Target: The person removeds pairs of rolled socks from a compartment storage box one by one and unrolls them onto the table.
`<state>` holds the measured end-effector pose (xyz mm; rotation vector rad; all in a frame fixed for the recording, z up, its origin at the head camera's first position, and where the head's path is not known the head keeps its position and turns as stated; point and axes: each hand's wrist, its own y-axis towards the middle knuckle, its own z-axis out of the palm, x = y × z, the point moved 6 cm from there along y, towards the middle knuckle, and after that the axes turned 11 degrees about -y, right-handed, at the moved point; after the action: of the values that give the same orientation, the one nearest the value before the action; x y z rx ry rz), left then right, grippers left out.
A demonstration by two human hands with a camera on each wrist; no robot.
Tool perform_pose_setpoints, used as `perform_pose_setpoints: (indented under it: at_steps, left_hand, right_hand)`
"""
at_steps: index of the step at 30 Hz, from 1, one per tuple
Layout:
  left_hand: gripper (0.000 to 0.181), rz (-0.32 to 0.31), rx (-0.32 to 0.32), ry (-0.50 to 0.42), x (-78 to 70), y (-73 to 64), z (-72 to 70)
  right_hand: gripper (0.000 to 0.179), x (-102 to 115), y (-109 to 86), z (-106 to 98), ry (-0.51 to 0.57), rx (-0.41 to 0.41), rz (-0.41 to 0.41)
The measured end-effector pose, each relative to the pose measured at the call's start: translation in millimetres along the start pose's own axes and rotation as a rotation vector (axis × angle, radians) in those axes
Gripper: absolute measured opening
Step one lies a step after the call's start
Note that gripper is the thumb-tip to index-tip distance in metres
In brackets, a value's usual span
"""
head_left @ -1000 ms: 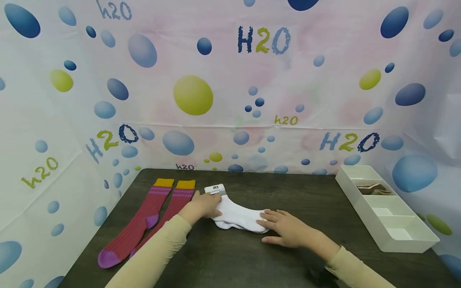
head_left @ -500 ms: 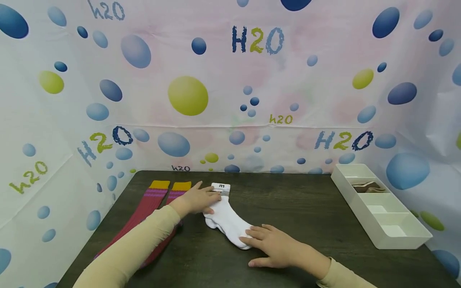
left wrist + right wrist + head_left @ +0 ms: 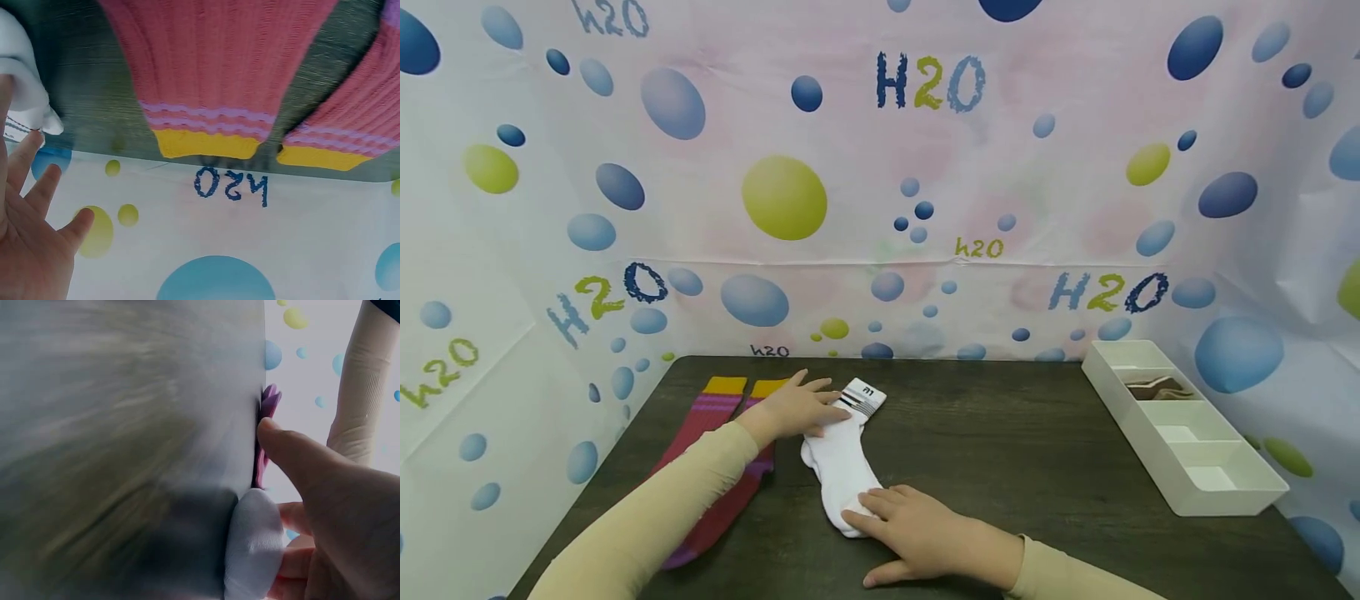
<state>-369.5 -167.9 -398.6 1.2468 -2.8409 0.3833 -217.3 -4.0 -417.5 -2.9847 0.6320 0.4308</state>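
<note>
A white sock [image 3: 838, 467], or a pair laid together, lies flat on the dark table. Its striped cuff points to the back right, its toe towards the person. My left hand [image 3: 793, 408] touches the sock just below the cuff with spread fingers; the left wrist view shows those fingers [image 3: 42, 190] extended. At the toe, my right hand [image 3: 917, 533] rests relaxed fingers on the fabric, thumb held apart. The right wrist view shows the rounded toe of the white sock [image 3: 253, 550] against the fingers. Two red socks [image 3: 706, 425] with yellow cuffs lie left, partly hidden by the left sleeve.
A white divided box [image 3: 1150, 467] stands at the table's right edge, with folded brown fabric [image 3: 1159, 388] in one compartment. A patterned sheet [image 3: 850, 208] hangs behind the table [image 3: 1000, 450] and along its sides.
The white sock has turned, its toe swinging from the right towards the person while its cuff tilts rightward. My right hand has moved left and nearer with the toe; my left hand stays near the cuff.
</note>
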Motion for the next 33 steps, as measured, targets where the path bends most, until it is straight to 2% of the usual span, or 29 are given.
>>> perform_pose_setpoints:
  at_steps: [8,16,19,21,26,33]
  left_hand:
    - [0.053,-0.012,-0.015,-0.028,7.9,-12.8,0.9]
    - [0.054,-0.071,-0.02,-0.029,14.7,-18.7,3.3]
    - [0.052,-0.084,-0.073,-0.031,12.2,-21.5,3.2]
    - [0.049,-0.09,-0.133,-0.044,9.4,-26.3,1.3]
    - [0.042,-0.132,-0.284,-0.136,-0.3,-49.8,-6.1]
    - [0.047,-0.222,-0.414,-0.211,-20.6,-87.0,-35.3]
  right_hand:
    - [0.076,15.5,25.9,-10.4,-0.081,0.023,-0.002]
    - [0.073,17.5,40.2,-12.5,-0.053,0.082,0.011]
    - [0.069,11.7,41.8,-13.3,-0.005,0.103,0.009]
    - [0.066,6.2,42.0,-14.4,0.034,0.101,-0.002]
    - [0.059,-11.1,39.2,-15.7,0.146,0.055,-0.021]
    - [0.053,-61.5,36.8,-18.7,0.249,-0.022,0.094]
